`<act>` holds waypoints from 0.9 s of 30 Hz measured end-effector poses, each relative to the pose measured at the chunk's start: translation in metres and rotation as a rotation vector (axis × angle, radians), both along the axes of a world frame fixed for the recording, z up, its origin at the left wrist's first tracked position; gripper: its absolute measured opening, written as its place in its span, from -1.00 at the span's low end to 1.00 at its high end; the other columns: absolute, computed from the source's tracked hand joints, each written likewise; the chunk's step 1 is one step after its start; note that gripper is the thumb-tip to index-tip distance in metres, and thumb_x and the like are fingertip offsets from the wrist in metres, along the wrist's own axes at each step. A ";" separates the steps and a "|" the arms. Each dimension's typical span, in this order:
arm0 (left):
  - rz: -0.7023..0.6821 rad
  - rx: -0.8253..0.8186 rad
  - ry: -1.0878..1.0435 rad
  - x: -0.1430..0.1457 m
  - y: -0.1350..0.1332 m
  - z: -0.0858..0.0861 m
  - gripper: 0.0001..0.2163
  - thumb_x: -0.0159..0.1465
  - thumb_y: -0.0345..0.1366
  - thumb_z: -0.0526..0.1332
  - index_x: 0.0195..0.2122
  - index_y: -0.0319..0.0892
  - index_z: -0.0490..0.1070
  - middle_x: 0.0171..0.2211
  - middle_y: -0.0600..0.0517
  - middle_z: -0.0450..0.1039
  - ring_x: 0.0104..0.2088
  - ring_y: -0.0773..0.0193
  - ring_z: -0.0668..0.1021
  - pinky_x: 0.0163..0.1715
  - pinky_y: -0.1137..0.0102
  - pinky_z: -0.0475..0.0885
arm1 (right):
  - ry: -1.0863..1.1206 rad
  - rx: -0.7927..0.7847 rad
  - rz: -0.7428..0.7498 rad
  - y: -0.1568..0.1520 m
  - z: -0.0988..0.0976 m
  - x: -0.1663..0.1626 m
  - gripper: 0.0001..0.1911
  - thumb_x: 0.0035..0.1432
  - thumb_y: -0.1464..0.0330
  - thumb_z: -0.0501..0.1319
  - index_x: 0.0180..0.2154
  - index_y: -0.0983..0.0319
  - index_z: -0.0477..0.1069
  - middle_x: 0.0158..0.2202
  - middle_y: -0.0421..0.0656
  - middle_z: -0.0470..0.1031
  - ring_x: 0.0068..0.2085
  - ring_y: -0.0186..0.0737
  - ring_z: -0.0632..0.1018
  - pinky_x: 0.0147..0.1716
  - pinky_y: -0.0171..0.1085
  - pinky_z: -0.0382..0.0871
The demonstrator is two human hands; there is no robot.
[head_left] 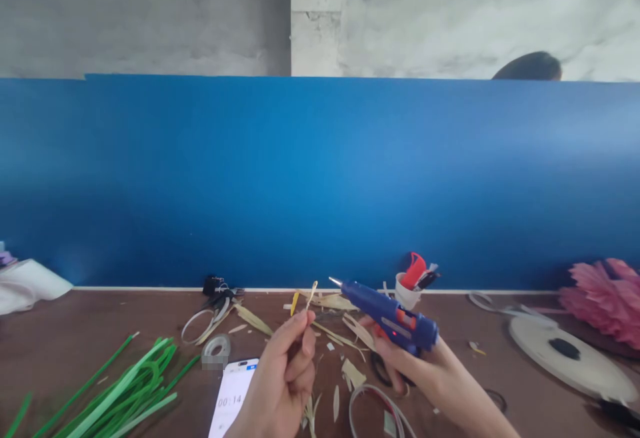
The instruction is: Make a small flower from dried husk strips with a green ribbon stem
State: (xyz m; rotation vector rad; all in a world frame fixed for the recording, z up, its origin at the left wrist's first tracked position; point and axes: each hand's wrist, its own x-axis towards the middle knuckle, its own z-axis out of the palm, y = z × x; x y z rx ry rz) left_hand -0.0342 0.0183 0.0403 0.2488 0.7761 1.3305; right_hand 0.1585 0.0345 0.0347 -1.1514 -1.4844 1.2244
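Left hand (283,375) pinched pale strip (311,293), upright, frame centre | right hand (425,375) wrapped glue gun (393,318) | nozzle aimed up-left, just right of strip tip

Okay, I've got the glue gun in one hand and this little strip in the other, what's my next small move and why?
Probably bring the glue gun nozzle a little left to the strip. The right hand aims it that way, and the left hand pinches the strip upright, but a gap separates them.
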 end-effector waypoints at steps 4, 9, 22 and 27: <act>0.001 -0.023 0.012 0.001 -0.001 0.006 -0.71 0.38 -0.36 0.02 -0.42 -0.32 0.43 -0.74 0.21 0.19 -0.80 0.61 -0.03 -0.79 0.58 -0.15 | -0.014 0.049 -0.085 -0.007 0.005 -0.009 -0.70 -0.03 0.14 0.32 -0.34 0.24 0.50 -0.63 -0.29 0.29 -0.60 -0.37 0.29 -0.58 -0.35 0.21; -0.009 -0.031 0.002 0.001 -0.004 0.008 -0.71 0.37 -0.37 0.02 -0.44 -0.32 0.43 -0.74 0.21 0.20 -0.80 0.62 -0.03 -0.79 0.59 -0.14 | -0.036 0.043 -0.088 -0.009 0.012 -0.017 -0.84 -0.12 0.30 0.33 -0.48 0.23 0.41 -0.60 -0.28 0.35 -0.60 -0.39 0.28 -0.61 -0.36 0.23; -0.055 0.021 -0.029 0.001 -0.006 0.000 -0.81 0.26 -0.38 0.17 -0.49 -0.31 0.42 -0.73 0.20 0.21 -0.79 0.62 -0.05 -0.81 0.61 -0.15 | -0.042 0.171 -0.025 -0.009 0.019 -0.021 -0.89 -0.05 0.34 0.28 -0.39 0.22 0.47 -0.46 -0.17 0.52 -0.43 -0.20 0.48 -0.41 -0.26 0.40; -0.060 0.032 -0.035 0.000 -0.006 0.000 -0.76 0.31 -0.36 0.12 -0.47 -0.32 0.45 -0.74 0.19 0.22 -0.80 0.61 -0.05 -0.81 0.61 -0.15 | -0.076 0.229 0.020 -0.005 0.018 -0.018 -0.87 -0.03 0.35 0.29 -0.35 0.22 0.50 -0.38 -0.13 0.57 -0.36 -0.14 0.53 -0.34 -0.23 0.44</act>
